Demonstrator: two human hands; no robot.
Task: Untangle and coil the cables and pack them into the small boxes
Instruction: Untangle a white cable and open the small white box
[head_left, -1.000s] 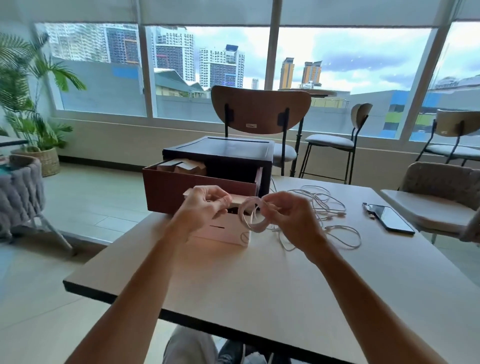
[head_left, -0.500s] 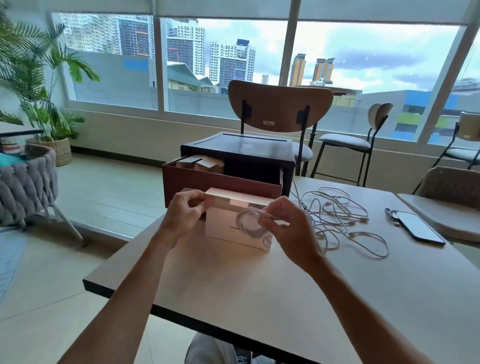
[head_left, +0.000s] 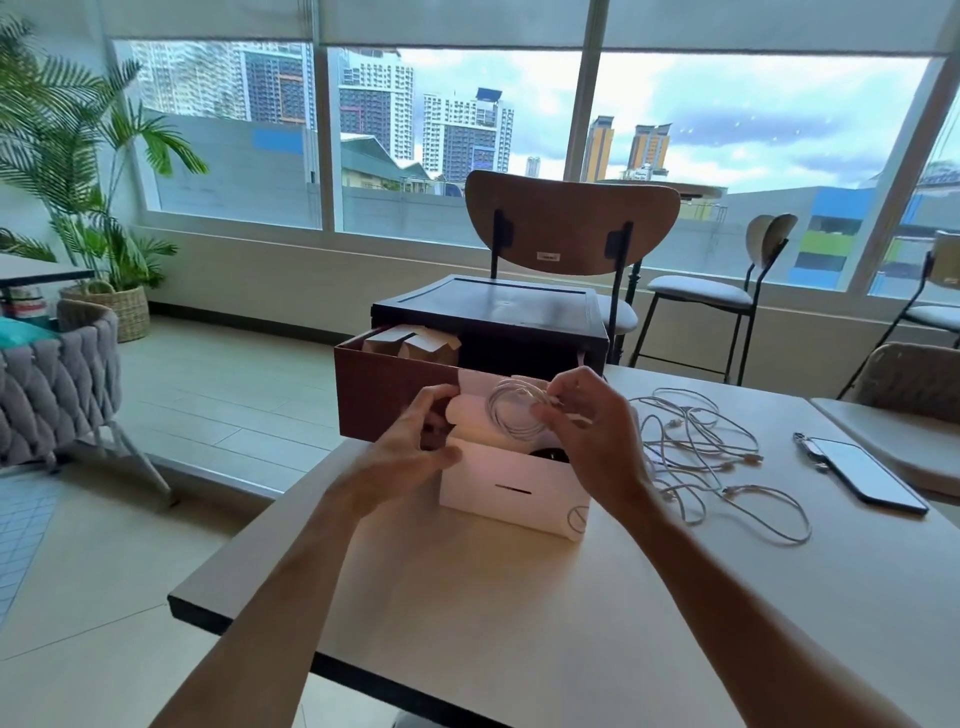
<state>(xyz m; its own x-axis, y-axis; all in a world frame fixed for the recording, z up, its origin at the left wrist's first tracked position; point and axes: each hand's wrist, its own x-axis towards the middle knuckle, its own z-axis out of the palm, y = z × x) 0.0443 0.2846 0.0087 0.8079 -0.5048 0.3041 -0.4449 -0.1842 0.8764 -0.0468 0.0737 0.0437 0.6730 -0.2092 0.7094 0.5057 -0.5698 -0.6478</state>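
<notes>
Packing step happening now: right hand (head_left: 587, 431) is pinching the coiled cable (head_left: 514, 413), hovering it just over the open top of the small white box (head_left: 509, 488). Left hand (head_left: 410, 452) is gripping the box's left flap, pulling it aside. Hands are sitting close, either side of the opening. Next move, I'm guessing, is lowering the coil in flat without it springing loose. Tangled cables (head_left: 701, 447) are lying on the table (head_left: 519, 597), right of the box.
</notes>
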